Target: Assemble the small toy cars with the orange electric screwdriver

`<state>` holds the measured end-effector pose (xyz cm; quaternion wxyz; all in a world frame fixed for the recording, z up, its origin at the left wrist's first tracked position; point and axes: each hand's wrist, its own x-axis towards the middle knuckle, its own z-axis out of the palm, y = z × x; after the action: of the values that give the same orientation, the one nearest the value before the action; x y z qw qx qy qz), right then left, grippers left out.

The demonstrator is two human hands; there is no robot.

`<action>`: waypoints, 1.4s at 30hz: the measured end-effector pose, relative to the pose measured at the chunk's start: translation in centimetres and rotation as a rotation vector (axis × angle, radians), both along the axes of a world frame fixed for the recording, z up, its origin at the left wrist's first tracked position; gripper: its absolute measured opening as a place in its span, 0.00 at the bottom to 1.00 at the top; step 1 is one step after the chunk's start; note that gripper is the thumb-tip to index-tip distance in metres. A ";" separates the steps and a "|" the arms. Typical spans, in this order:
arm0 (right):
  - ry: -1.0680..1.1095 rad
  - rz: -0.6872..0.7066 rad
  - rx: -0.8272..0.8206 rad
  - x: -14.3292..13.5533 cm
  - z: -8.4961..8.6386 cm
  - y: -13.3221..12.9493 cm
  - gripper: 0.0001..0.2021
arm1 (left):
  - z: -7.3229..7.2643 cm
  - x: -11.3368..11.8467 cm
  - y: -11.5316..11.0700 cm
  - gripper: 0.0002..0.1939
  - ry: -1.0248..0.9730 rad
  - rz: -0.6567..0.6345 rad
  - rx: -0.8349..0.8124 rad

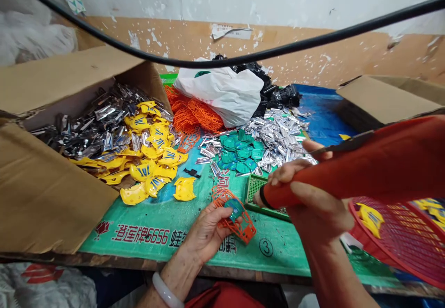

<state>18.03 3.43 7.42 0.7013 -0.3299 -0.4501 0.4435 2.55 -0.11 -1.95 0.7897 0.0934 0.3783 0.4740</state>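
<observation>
My left hand (205, 234) holds an orange plastic frame (239, 222) with a teal plastic piece (234, 207) seated in it, low over the green printed sack (167, 227) that covers the table. My right hand (309, 197) grips an orange power tool (365, 164). The tool's black tip (264, 198) points left, close to the frame and over a small green perforated tray (255, 187). A white bangle (167, 292) circles my left wrist.
An open cardboard box (52, 183) at left spills yellow (153, 160) and silver parts. Behind lie teal pieces (239, 153), silver parts (278, 134), orange frames (194, 113), a white bag (222, 90). A red basket (399, 238) sits at right; a black cable (208, 62) hangs across.
</observation>
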 end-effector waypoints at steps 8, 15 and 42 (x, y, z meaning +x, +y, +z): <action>-0.123 -0.298 0.008 1.2 -2.5 5.4 0.15 | -0.7 -0.1 -0.3 0.15 0.030 0.000 -0.003; -0.148 -0.260 -0.059 0.5 -3.7 5.7 0.11 | -0.6 -0.1 -0.3 0.17 0.036 -0.020 -0.022; -0.235 -0.263 -0.043 -0.2 -3.9 5.4 0.09 | -0.3 0.2 -0.1 0.11 0.029 0.024 -0.064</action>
<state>17.78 8.87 3.57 0.6888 -0.4504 -0.4723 0.3157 2.74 -0.18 -2.24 0.7808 0.0706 0.4059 0.4697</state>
